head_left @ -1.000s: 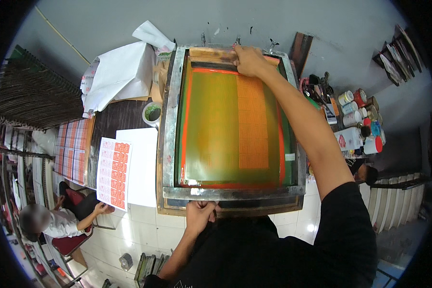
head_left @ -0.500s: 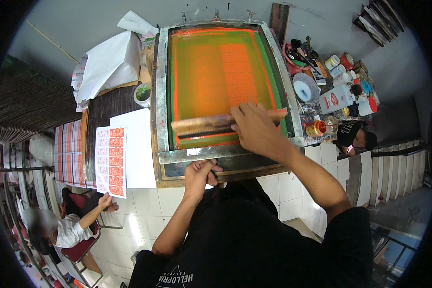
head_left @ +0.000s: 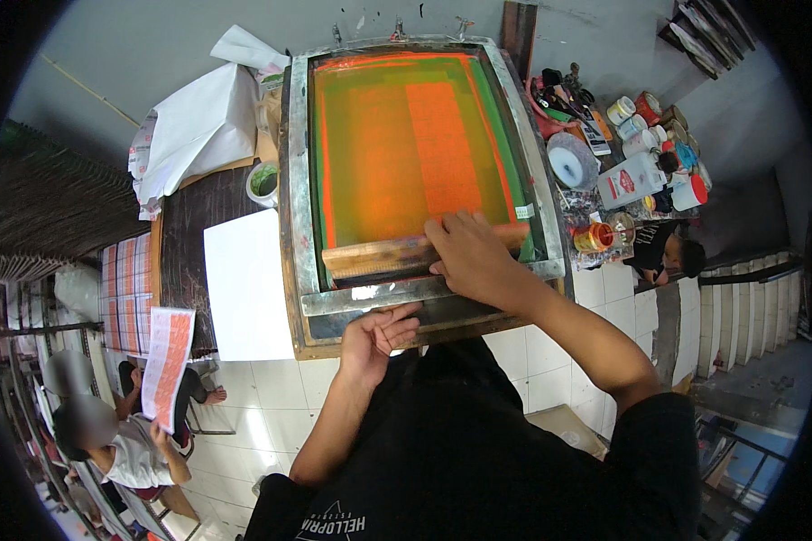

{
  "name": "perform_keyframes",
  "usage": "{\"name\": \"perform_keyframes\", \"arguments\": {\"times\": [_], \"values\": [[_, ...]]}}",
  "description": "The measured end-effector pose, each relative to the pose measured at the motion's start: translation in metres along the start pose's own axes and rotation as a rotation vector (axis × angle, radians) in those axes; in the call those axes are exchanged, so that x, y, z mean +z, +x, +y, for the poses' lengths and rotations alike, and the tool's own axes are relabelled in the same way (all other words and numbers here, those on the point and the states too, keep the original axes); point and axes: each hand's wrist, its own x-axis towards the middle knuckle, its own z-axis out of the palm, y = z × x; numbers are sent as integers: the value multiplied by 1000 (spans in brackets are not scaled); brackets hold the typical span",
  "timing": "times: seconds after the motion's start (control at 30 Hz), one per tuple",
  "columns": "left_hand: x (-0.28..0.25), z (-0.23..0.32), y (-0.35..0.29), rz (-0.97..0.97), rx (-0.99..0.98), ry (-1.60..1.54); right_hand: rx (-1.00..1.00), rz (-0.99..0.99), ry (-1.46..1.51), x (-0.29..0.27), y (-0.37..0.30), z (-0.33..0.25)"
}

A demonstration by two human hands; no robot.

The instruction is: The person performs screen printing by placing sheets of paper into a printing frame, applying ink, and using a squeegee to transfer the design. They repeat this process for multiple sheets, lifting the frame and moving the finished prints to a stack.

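A silk-screen frame (head_left: 297, 180) with grey metal sides lies on the wooden-edged printing table (head_left: 352, 346) before me. Its green mesh (head_left: 361, 117) carries orange ink, brightest in a band right of the middle. My right hand (head_left: 476, 251) grips a long wooden squeegee (head_left: 379, 258) that lies across the mesh near the frame's front bar. Just in front of that bar, my left hand (head_left: 379, 341) is turned partly palm up, fingers stretched out and holding nothing. Whatever lies beneath the mesh is hidden.
White paper (head_left: 244, 279) lies on the dark side table at left. Beyond it stand a tape roll (head_left: 263, 180) and a large white wrapped bundle (head_left: 203, 122). A seated person holds a printed sheet (head_left: 167, 365). Ink jars (head_left: 593, 238) and bottles (head_left: 630, 180) crowd the right side.
My right hand has drawn the squeegee a little nearer the front bar. My left hand's curled fingers have opened out. The seated person has pulled the printed sheet away from the side table.
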Motion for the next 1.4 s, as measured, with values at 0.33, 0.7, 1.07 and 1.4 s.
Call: {"name": "perform_keyframes", "arguments": {"times": [0.33, 0.7, 1.07, 1.4], "values": [[6, 0, 0, 117, -66, 57, -77, 287, -227, 5, 62, 41], [-4, -4, -8, 112, -102, -1, -60, 292, -284, -23, 235, 149], [-12, -6, -6, 3, -69, -55, 6, -16, -85, -63, 313, 189], [-16, -5, -6, -223, 66, -136, -66, 302, -187, -80, 273, 174]]}}
